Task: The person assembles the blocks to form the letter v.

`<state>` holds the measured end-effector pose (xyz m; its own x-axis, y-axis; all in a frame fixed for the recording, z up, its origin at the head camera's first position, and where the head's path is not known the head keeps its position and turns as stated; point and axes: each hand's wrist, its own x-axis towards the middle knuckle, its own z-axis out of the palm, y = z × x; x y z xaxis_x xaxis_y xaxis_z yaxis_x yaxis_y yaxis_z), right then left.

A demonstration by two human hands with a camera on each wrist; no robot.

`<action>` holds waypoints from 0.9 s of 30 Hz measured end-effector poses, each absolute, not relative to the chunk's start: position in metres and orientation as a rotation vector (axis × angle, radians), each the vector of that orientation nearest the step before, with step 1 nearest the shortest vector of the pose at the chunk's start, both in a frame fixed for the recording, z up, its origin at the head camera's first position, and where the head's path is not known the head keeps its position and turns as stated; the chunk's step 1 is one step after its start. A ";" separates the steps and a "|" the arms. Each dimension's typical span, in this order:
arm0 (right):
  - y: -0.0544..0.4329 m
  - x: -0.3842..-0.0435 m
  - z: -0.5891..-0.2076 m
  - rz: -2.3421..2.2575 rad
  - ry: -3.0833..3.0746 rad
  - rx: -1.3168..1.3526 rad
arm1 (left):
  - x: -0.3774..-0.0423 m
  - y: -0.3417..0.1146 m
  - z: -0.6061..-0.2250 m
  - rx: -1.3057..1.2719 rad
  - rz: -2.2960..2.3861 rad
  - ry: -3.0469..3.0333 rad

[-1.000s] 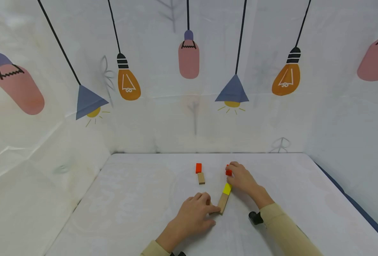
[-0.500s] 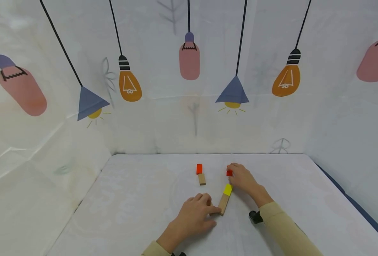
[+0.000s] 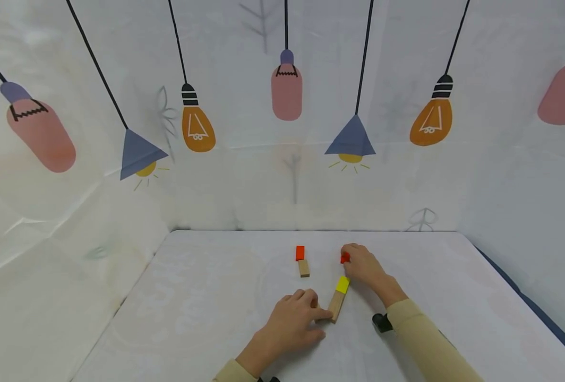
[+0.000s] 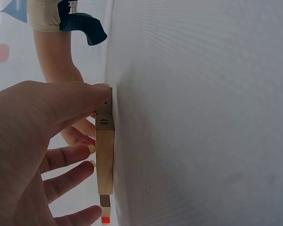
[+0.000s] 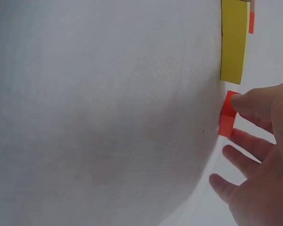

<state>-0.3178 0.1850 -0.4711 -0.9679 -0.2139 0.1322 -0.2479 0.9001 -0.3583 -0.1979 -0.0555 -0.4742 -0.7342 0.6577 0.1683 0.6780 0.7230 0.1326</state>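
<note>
My right hand [image 3: 364,265] pinches a small red block [image 5: 227,115] by thumb and fingers on the white table. Just nearer than it lies a yellow block [image 3: 342,284], with a gap between them in the right wrist view. The yellow block meets a long plain wooden block [image 3: 336,306], which slants toward my left hand [image 3: 289,321]. That hand's forefinger rests at the wooden block's near end. In the left wrist view, the thumb overlaps the end of a row of wooden blocks, one marked 48 [image 4: 104,122]. Part of this row is hidden behind the hand.
Farther back and to the left, another red block [image 3: 300,253] touches a short wooden block [image 3: 304,268]. The white table [image 3: 206,297] ends at a fabric backdrop [image 3: 244,185] printed with hanging lamps. A black camera mount [image 3: 382,322] sits on the right wrist.
The view has shifted slightly. Both hands stay in nearly the same places, the right one still holding the red block.
</note>
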 end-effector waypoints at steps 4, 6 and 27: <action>0.185 -0.320 -0.472 0.599 -2.967 0.362 | -0.198 -0.055 -0.476 -1.094 -0.280 -2.824; 0.186 -0.321 -0.473 0.600 -2.970 0.357 | -0.199 -0.055 -0.477 -1.094 -0.289 -2.836; 0.183 -0.326 -0.469 0.555 -3.040 0.283 | -0.198 -0.055 -0.475 -1.090 -0.281 -2.826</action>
<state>-0.3264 0.1832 -0.4687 -0.9826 -0.1719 0.0705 -0.1858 0.9193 -0.3469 -0.1980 -0.0549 -0.4753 -0.7391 0.6547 0.1584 0.6731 0.7271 0.1354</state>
